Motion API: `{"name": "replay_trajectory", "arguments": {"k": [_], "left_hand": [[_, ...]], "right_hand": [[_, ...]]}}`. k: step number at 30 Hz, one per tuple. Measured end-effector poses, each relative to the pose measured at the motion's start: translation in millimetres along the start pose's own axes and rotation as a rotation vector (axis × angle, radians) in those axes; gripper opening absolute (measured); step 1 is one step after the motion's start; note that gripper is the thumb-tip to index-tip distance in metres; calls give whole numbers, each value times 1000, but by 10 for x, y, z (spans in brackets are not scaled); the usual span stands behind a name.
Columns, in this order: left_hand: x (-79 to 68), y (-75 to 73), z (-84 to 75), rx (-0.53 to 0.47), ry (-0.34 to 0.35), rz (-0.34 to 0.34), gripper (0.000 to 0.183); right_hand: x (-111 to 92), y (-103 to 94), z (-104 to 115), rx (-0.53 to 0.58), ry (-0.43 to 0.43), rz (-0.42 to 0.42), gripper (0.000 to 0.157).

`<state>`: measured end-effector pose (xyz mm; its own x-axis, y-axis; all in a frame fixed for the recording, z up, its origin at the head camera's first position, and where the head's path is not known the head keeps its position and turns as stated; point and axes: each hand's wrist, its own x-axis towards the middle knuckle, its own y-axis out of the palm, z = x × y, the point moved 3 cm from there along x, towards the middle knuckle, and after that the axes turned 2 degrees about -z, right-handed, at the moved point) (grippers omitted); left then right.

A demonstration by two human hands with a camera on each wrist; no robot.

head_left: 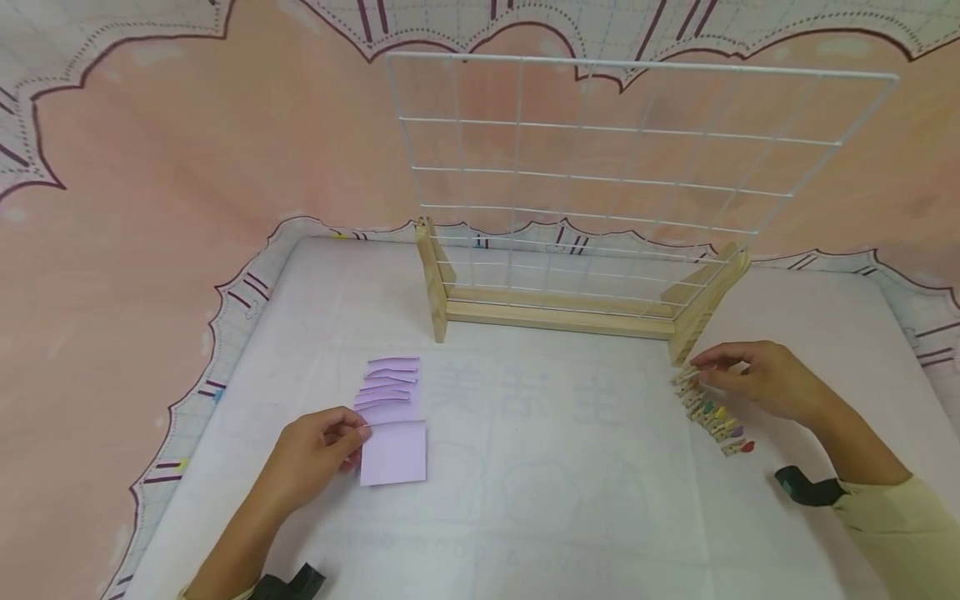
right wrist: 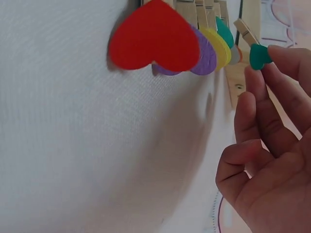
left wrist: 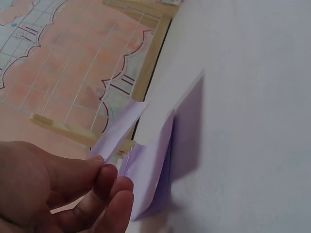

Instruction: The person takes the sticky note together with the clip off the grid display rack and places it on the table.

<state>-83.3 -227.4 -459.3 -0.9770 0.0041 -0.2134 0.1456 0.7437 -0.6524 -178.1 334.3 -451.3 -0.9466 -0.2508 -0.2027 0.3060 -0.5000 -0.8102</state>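
My left hand [head_left: 318,454] pinches the left edge of a lilac paper square [head_left: 393,452] at the near end of a row of several overlapping lilac papers [head_left: 388,383]; in the left wrist view the fingers [left wrist: 104,187] hold the paper sheet [left wrist: 150,165] by its edge. My right hand [head_left: 753,379] pinches a small wooden clothespin with a green heart [right wrist: 260,56] at the far end of a row of heart clothespins [head_left: 716,417]. A red heart pin [right wrist: 154,36] lies nearest in the right wrist view.
A white wire grid panel [head_left: 615,179] stands upright in a wooden base [head_left: 558,317] at the back of the white mat [head_left: 525,500]. A pink patterned cloth [head_left: 150,192] surrounds the mat. Black wrist straps [head_left: 806,486] show on both arms.
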Motion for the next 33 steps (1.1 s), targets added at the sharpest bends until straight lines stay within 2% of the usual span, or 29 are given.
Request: {"name": "replay_trajectory", "arguments": {"k": [11, 23, 29, 33], "left_hand": [[12, -22, 111, -13, -33, -18, 14], [57, -10, 140, 47, -29, -71, 14], [67, 3, 156, 60, -49, -79, 14], [68, 5, 158, 55, -49, -81, 14]], "right_hand": [[38, 36, -65, -6, 1, 21, 30], [75, 53, -59, 16, 5, 39, 29], [91, 51, -51, 11, -5, 25, 25], [112, 64, -62, 6, 23, 32, 24]]}}
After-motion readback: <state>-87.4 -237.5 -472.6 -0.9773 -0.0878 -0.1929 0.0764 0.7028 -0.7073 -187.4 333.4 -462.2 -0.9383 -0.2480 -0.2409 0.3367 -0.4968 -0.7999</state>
